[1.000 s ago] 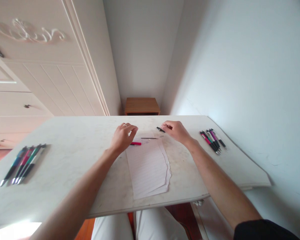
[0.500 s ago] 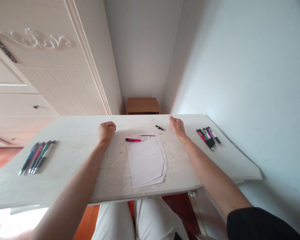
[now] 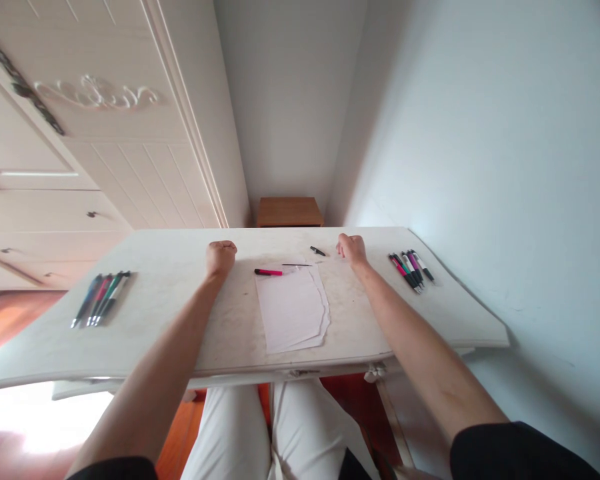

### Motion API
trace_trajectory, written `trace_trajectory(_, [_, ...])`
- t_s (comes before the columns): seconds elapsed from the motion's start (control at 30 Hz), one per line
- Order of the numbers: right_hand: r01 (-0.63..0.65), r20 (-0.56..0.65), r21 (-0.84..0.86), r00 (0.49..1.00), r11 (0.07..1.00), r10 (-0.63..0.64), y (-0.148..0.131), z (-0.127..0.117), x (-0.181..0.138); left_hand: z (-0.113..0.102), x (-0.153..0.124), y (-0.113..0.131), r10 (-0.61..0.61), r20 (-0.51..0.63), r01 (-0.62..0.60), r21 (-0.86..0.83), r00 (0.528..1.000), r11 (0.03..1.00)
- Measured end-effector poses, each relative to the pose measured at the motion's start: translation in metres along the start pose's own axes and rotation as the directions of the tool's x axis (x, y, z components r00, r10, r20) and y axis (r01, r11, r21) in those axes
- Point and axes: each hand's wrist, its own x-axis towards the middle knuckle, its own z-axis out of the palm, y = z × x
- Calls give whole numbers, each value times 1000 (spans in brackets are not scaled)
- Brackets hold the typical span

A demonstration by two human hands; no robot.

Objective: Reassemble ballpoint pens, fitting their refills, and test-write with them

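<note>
My left hand (image 3: 221, 257) is closed in a fist on the white table (image 3: 170, 250), to the left of the loose pen parts. My right hand (image 3: 353, 249) is also a fist, resting on the table to their right. Between them lie a pink pen barrel (image 3: 269, 272) with a black end, a thin dark ink refill (image 3: 296, 265) and a small black pen part (image 3: 318, 251). The small part is nearest my right hand. Sheets of white paper (image 3: 291, 312) with a torn right edge lie just in front of the barrel. Neither fist shows anything held.
Several pens (image 3: 103, 299) lie side by side at the left of the table. Another group of pens (image 3: 411, 268) sits at the right, near the wall (image 3: 505, 167). A white cabinet (image 3: 175, 173) stands at the back left, and a brown wooden stand (image 3: 290, 211) behind the table.
The view has shifted slightly, so the table and its things appear a little higher. My right thumb, raised before, is now lower against the fist. The pens and parts stay where they were.
</note>
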Motion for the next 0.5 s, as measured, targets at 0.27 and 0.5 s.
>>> trace_trajectory(0.27, [1,-22,22,1000,1000,-1,0,-2,-3,-4,-7,1,35,5,-35,35,999,999])
trace_trajectory(0.5, [51,3,-41,999,998,-51,0,-1,-5,-6,-14,-1,58,29,-59,38,998,998])
